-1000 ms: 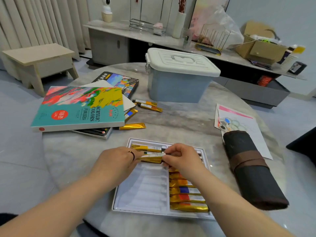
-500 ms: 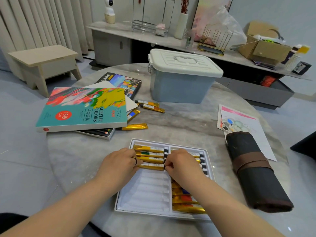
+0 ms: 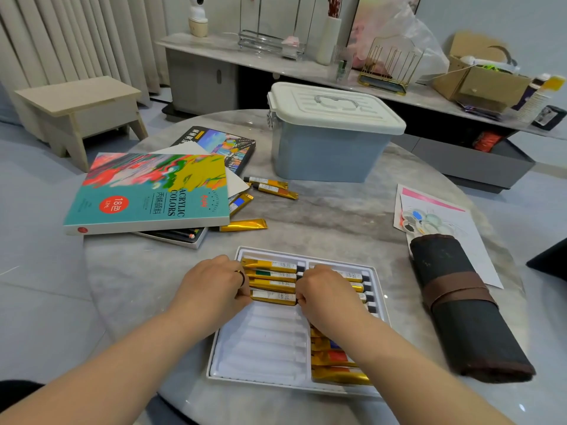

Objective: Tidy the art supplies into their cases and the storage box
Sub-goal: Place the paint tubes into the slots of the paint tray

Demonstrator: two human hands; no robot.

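Now the gold metal paint tube (image 3: 274, 297) lies across the fourth slot from the far end of the left column in the white moulded plastic tray (image 3: 260, 348). The tray sits near the person on the grey marble surface (image 3: 337, 216). The left hand (image 3: 211, 289) pinches the tube's crimped left end with curled fingers, and the right hand (image 3: 328, 299) pinches its capped right end the same way, seemingly pressing it home. Three tubes fill the slots beyond it, and the nearer slots in that column are bare. The right column's tubes are partly hidden by the right arm. I judge the tray-filling step well past halfway. Next, both hands must let go and one reach far left for the four loose gold tubes (image 3: 244, 225) beside the teal cardboard acrylic-colours box (image 3: 147, 194), turning each cap rightward. The pale blue lidded storage box (image 3: 328, 154) stands closed on the far side.
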